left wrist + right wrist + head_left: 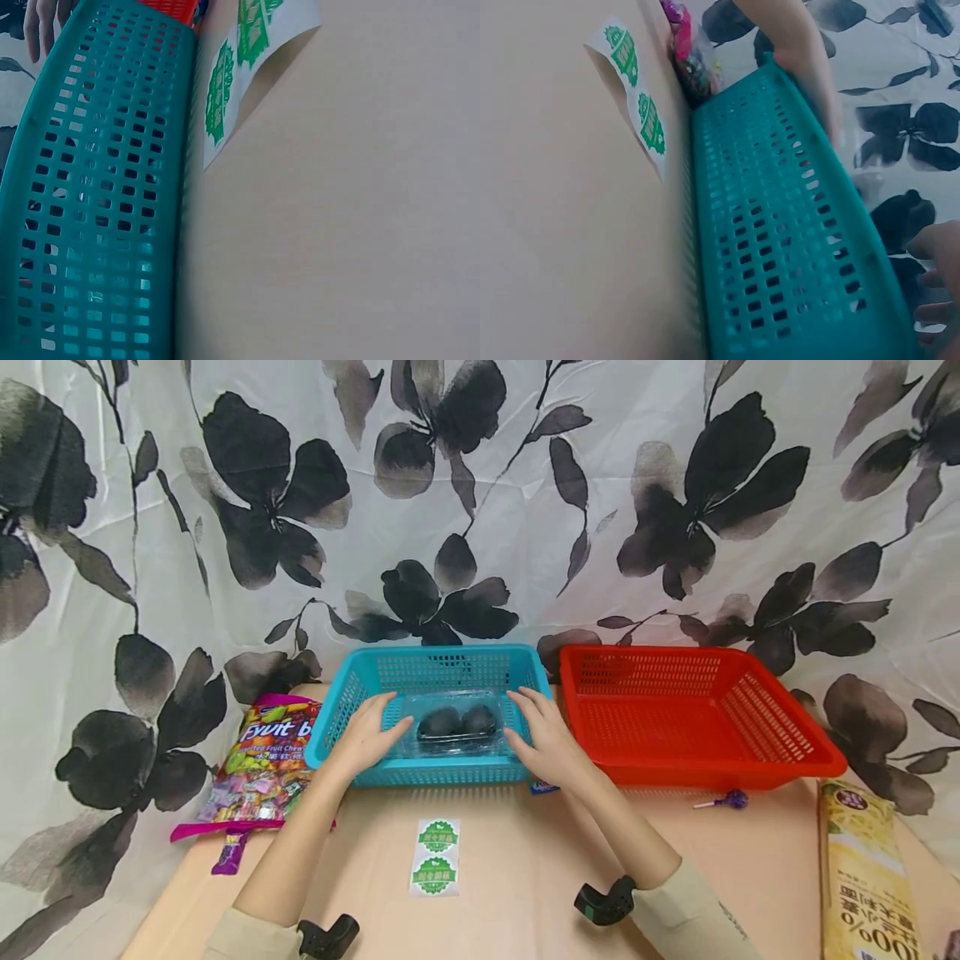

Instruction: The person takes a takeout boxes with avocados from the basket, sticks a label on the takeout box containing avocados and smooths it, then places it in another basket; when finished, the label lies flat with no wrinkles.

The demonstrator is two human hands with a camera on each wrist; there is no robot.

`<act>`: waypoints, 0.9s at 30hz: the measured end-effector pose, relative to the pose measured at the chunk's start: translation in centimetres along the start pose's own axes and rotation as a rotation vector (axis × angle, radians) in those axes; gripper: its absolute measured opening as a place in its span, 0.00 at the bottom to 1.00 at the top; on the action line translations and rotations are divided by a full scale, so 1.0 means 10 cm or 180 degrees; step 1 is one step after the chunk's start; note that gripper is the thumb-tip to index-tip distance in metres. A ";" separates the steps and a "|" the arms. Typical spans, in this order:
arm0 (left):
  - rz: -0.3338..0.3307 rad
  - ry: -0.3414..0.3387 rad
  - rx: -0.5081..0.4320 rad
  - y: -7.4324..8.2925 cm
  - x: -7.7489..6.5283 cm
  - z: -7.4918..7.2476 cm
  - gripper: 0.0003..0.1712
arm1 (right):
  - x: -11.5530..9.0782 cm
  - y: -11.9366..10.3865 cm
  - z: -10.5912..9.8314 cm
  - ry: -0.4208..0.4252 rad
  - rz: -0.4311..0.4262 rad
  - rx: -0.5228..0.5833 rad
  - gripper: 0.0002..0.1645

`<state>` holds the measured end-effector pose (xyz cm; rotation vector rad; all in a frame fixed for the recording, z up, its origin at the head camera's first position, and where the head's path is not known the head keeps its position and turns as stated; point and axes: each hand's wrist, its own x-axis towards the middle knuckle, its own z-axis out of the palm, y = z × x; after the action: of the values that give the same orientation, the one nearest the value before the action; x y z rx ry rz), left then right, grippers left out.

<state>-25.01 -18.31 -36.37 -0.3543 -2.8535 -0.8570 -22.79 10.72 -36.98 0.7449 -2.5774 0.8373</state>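
Note:
Inside the blue plastic basket (450, 772) lies a clear plastic box (489, 745) with two dark round items (438, 724) in it. My left hand (367, 733) reaches over the basket's front left, fingers spread beside the box. Opposite it, my right hand (546, 735) hovers over the front right, its fingers apart and pointing toward the box. Neither hand grips anything. In the right wrist view, the right hand's fingers (932, 285) show past the basket rim. The left wrist view has mostly the basket's slotted wall (105, 187).
A red basket (705, 768) stands to the right. At the left lies a bag of fruit chews (258, 768), with a small purple wrapped candy (229, 853) before it. A green-and-white sticker sheet (435, 857), a lollipop (731, 799) and a yellow pasta packet (866, 877) lie nearer.

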 end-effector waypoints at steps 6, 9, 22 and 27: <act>-0.0218 -0.0206 -0.0089 -0.05 0.11 0.01 0.39 | 0.20 -0.02 0.16 -0.0175 0.0120 0.0003 0.32; -0.0246 -0.0323 -0.0140 -0.07 0.16 0.01 0.40 | 0.30 -0.03 0.22 -0.0279 0.0245 0.0025 0.33; -0.0256 -0.0608 0.0014 -0.14 0.28 0.11 0.41 | 0.58 0.09 0.41 -0.0840 0.0908 0.0013 0.34; -0.0247 -0.0675 0.0010 -0.16 0.29 0.15 0.41 | 0.58 0.12 0.44 -0.0981 0.0974 -0.0075 0.35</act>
<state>-28.27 -18.25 -37.82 -0.3562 -3.0817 -0.8773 -28.82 6.66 -38.30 0.5119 -3.0259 0.8313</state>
